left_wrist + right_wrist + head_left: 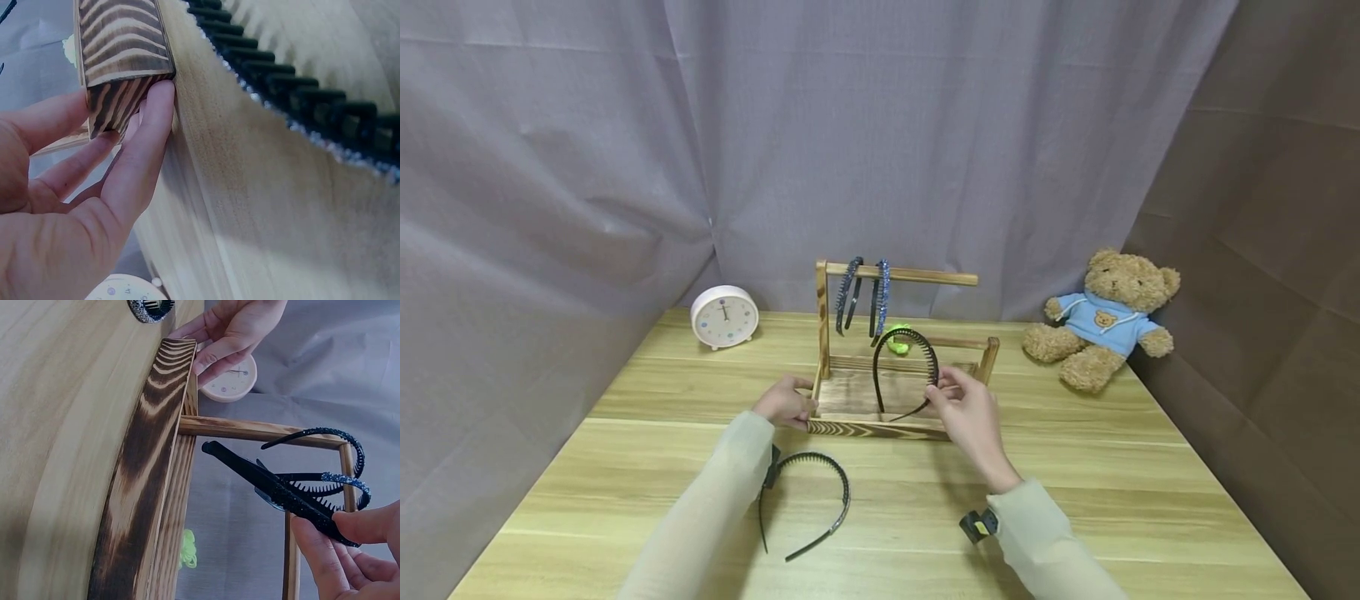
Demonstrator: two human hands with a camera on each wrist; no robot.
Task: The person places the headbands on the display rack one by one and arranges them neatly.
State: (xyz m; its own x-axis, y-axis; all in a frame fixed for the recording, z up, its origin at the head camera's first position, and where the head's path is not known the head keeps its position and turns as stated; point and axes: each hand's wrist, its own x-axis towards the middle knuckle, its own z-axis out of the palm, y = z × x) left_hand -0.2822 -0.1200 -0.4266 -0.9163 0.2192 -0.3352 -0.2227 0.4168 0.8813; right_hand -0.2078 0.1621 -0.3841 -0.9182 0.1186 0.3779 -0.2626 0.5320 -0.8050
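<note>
Glittery headband (pixel 847 493) on tabletop (pixel 910 533); right hand (pixel 972 417) pinching black headband (pixel 935 364); left hand (pixel 786 402) gripping wooden rack's (pixel 868 429) corner.

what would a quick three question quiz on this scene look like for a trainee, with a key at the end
1. How many headbands hang on the upper bar of the rack?
2. True or false: the right grip holds a black headband.
3. What does the left grip hold?
a) the clock
b) the front left corner of the rack
c) the teddy bear

Key
1. Two.
2. True.
3. b
</note>
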